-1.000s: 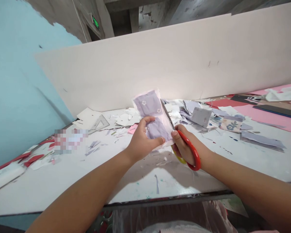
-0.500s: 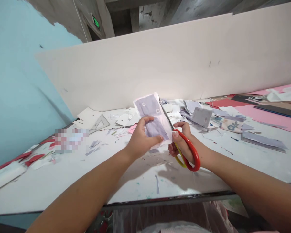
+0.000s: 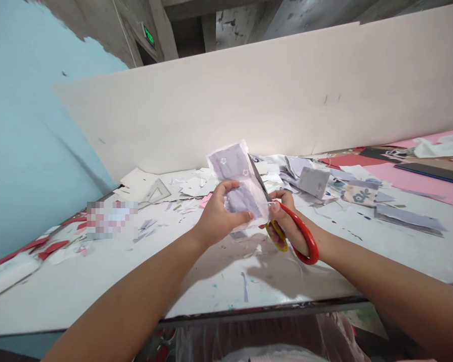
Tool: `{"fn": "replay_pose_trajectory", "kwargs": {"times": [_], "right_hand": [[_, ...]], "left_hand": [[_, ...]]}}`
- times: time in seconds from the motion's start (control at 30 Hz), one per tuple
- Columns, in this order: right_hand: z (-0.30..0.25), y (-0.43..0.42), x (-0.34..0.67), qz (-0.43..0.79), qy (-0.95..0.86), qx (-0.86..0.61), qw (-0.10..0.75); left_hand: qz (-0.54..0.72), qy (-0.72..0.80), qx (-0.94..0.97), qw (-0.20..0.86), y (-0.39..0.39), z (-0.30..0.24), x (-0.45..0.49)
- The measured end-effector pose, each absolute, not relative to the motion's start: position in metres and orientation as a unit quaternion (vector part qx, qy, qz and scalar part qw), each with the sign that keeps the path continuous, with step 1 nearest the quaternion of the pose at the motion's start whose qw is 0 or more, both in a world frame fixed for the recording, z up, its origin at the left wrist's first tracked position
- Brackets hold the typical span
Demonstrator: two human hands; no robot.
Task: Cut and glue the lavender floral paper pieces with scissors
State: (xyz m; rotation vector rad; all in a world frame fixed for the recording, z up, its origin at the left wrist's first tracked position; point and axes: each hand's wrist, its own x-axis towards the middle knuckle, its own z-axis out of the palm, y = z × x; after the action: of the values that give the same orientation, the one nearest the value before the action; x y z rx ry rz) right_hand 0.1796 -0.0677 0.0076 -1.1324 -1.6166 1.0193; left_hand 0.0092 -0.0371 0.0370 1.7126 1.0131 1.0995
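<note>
A lavender sheet of paper with white borders and small white flowers (image 3: 232,161) is tilted up above the table. My left hand (image 3: 221,211) pinches its lower left part, thumb in front. My right hand (image 3: 285,221) is closed round a pair of scissors (image 3: 305,239) with one red and one yellow handle loop. The dark blades point up and away along the sheet's right white border. How far the blades reach behind the paper is hidden.
On the white table (image 3: 117,286) lie paper scraps and thin lavender strips. A clear set square (image 3: 157,192) rests at the back left. To the right are folded lavender pieces (image 3: 409,218), a floral piece (image 3: 360,194) and pink sheets (image 3: 423,186). A white panel (image 3: 249,100) stands behind.
The scissor handles have spread wider apart, the red loop moving right and the yellow loop shifting left and up. The paper has barely moved in my left hand.
</note>
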Motion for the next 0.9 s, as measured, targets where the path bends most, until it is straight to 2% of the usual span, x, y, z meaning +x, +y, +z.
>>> {"fn": "replay_pose_trajectory", "kwargs": {"times": [0.2,0.5,0.9], "right_hand": [[0.0074,-0.0675,0.1810,0.388,-0.660,-0.470,0.439],[0.0049,-0.0661,0.1798,0.392,-0.641,-0.472,0.461],[0.0019,-0.0620,0.1810,0.381,-0.651,-0.470,0.458]], "left_hand": [[0.439,0.410,0.694,0.396,-0.0378,0.0373,0.0084],[0.475,0.383,0.647,0.456,-0.0314,0.0314,0.0112],[0.445,0.371,0.662,0.476,-0.0369,0.0329,0.0104]]}}
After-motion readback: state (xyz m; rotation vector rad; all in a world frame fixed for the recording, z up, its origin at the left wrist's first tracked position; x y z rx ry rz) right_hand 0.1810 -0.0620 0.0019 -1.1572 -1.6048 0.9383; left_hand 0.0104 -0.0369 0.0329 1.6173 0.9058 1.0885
